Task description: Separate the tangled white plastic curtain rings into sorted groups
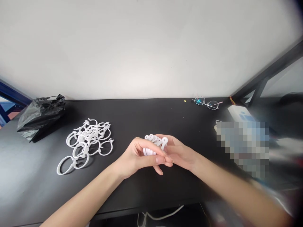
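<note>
My left hand (138, 155) is closed around a bunch of white plastic curtain rings (149, 152), thumb and forefinger across the front. The rings are stacked side by side, with their small round eyelets in a row on top. My right hand (176, 153) cups the same bunch from the right, and its fingers meet those of my left hand. Fingers hide the lower part of the bunch. To the left, a loose pile of similar white rings (91, 135) lies on the black table (132, 116), some overlapping or hooked together.
A crumpled black plastic bag (44, 116) stands at the table's back left. Wire-rimmed glasses (205, 103) lie at the back right. Beyond my right arm are a white box (241, 113) and a pixelated patch. A pale cable (163, 217) hangs below the front edge.
</note>
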Motion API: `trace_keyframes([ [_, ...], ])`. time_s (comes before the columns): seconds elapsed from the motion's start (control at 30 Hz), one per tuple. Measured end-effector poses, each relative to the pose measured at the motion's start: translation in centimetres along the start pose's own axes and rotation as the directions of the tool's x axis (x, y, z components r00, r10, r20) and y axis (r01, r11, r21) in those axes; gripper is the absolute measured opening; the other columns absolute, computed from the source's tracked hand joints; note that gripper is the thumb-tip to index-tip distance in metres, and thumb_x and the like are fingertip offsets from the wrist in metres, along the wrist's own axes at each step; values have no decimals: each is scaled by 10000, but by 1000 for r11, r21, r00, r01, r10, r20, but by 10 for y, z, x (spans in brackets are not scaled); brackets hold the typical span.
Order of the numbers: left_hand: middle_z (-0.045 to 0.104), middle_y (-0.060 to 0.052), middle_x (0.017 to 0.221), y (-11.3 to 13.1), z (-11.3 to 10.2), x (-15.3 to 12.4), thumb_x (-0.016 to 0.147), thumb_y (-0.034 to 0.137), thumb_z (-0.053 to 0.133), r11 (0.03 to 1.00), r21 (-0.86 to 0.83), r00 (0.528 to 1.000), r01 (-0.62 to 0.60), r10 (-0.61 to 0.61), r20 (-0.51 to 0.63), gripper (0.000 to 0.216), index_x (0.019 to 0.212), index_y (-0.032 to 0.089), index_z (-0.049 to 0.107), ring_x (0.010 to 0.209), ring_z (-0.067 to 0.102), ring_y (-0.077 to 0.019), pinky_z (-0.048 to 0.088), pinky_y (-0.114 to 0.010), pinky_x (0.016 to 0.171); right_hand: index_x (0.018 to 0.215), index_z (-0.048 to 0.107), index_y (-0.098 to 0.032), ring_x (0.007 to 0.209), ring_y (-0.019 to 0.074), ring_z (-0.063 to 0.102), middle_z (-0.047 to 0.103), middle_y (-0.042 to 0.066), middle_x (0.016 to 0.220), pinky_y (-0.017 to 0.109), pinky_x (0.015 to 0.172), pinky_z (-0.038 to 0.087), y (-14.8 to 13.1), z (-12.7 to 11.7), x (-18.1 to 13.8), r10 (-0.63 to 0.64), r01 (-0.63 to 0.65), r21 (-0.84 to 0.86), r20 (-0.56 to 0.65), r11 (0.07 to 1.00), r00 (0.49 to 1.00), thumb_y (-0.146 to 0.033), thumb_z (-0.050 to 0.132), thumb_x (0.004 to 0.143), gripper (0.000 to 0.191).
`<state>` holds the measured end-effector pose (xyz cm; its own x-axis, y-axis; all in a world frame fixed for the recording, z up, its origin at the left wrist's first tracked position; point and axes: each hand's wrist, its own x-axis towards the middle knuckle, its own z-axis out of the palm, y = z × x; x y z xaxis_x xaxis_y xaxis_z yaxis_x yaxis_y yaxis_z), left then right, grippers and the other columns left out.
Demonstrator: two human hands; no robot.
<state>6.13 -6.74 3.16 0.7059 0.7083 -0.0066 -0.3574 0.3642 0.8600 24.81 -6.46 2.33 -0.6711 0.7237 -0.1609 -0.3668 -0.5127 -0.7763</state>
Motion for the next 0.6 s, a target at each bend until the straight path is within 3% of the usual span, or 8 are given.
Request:
trace_keyframes([
  [0.13,773,-68,818,-3,0,2,800,170,753,1000,-6,1000,-9,9,28,33,785,143,741,772,733,-179,623,-253,646,1008,645,-151,603,136,632,687,19,786,282,570,549,5,1,2,-22,22,29,-29,999,999,-286,812,740,343],
  [0.23,740,-34,747,-2,2,4,786,150,751,997,-75,1000,-16,16,2,118,745,143,640,759,717,-160,599,-229,632,933,598,-166,525,119,596,683,-8,668,309,585,560,4,1,1,-50,50,30,-10,998,999,-255,761,783,238],
  [0.4,720,3,696,1,5,5,764,100,705,992,-126,1000,-10,9,-2,239,851,179,496,666,690,-126,580,-230,627,910,553,-173,550,130,629,697,-10,649,302,615,530,0,1,0,-20,21,-15,46,1000,999,-222,743,774,239],
  [0.6,647,62,591,1,5,5,681,77,590,992,-121,996,-18,7,-91,308,912,201,429,526,634,-118,553,-239,546,935,497,-181,621,170,707,722,13,722,157,405,284,-1,2,1,-24,23,-136,-1,990,1000,-235,786,735,356],
])
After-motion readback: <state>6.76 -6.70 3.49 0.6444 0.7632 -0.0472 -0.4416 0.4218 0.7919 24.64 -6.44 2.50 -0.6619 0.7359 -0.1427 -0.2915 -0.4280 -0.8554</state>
